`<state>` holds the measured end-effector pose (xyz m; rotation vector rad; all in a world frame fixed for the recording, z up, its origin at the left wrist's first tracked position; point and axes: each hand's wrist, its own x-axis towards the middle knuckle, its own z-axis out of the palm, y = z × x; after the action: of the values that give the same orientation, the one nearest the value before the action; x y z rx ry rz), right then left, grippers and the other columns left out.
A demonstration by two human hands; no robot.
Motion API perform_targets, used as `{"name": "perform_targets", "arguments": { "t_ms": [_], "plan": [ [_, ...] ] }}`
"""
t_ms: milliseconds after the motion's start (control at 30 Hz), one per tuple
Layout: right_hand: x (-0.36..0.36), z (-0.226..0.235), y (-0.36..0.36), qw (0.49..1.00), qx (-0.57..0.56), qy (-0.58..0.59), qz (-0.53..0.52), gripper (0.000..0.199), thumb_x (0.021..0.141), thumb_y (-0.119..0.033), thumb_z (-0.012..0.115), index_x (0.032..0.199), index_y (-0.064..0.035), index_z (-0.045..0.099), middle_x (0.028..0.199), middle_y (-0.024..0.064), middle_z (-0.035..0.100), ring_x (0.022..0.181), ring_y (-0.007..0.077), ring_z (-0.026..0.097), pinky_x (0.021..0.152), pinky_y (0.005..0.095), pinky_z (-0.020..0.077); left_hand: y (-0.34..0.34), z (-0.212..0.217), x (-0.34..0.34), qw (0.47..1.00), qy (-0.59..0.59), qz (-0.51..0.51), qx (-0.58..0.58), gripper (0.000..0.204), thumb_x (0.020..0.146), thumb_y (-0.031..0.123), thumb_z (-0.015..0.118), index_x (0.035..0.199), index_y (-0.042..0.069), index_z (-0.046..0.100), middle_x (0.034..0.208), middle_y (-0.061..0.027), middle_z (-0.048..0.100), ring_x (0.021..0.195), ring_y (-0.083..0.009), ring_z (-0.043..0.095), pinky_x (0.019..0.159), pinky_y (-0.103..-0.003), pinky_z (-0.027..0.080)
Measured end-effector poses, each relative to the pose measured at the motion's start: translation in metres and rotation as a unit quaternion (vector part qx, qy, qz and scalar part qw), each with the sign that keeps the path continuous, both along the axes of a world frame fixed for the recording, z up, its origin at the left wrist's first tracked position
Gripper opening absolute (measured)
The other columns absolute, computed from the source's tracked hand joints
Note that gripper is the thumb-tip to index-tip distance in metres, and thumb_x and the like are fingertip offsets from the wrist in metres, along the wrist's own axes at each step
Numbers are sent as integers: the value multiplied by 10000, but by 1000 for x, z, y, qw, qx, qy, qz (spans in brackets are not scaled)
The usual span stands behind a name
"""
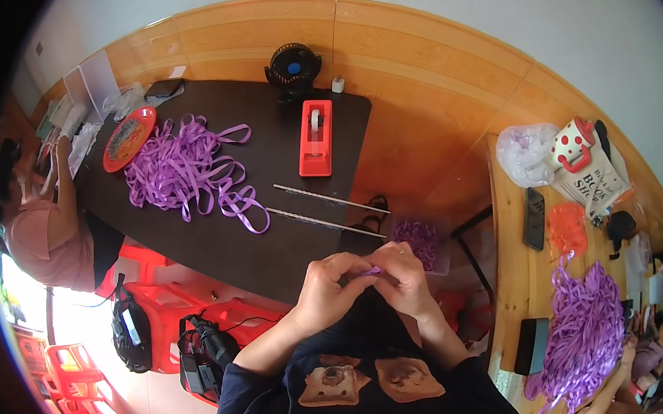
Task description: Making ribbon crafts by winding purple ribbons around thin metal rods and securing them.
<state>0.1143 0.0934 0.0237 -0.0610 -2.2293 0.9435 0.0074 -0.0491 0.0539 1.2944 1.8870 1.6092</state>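
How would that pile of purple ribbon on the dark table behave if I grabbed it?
The ribbon pile looks floppy: its strands loop and curl loosely. It is probably light, being thin flat strips. Tangled loops would likely drag along together, and some trail toward the table edge.

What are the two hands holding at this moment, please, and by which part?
Both the left hand and right hand pinch a small piece of purple ribbon between their fingertips; which part cannot be told.
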Motion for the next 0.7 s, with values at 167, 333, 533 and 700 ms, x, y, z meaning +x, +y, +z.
{"name": "perform_targets", "arguments": {
  "t_ms": [167, 333, 533, 700],
  "plan": [
    [0, 9, 4, 997, 60, 32, 23, 337, 606, 96, 599, 916, -23, 661, 770, 56, 637, 696, 229, 591, 675, 322, 390, -6, -4, -8, 974, -210, -79, -30, 188, 792, 23, 705, 962, -22, 637, 822, -65, 688, 725, -77, 612, 663, -235, 485],
    [8, 18, 7, 997, 14, -4, 81, 291, 676, 98, 622, 948, 1, 660, 788, 77, 634, 699, 210, 602, 666, 300, 408, -10, -8, -12, 967, -224, -101, -67, 316, 783, 11, 703, 1078, -25, 594, 791, -55, 685, 709, -74, 604, 688, -226, 471],
    [11, 6, 9, 956, -209, -23, 205, 222, 729, 90, 645, 943, 36, 664, 809, 118, 627, 730, 190, 611, 660, 264, 477, -6, 3, -8, 965, -219, -130, -56, 401, 791, 3, 696, 1157, -45, 541, 791, -54, 678, 740, -89, 617, 680, -226, 471],
    [11, 18, 14, 977, -100, 14, 190, 212, 713, 54, 662, 923, 22, 670, 787, 99, 621, 692, 202, 600, 619, 279, 457, -9, 3, -13, 974, -164, -147, -48, 340, 812, 71, 710, 1109, -29, 578, 790, -62, 676, 709, -102, 612, 672, -251, 482]
  ]
}}
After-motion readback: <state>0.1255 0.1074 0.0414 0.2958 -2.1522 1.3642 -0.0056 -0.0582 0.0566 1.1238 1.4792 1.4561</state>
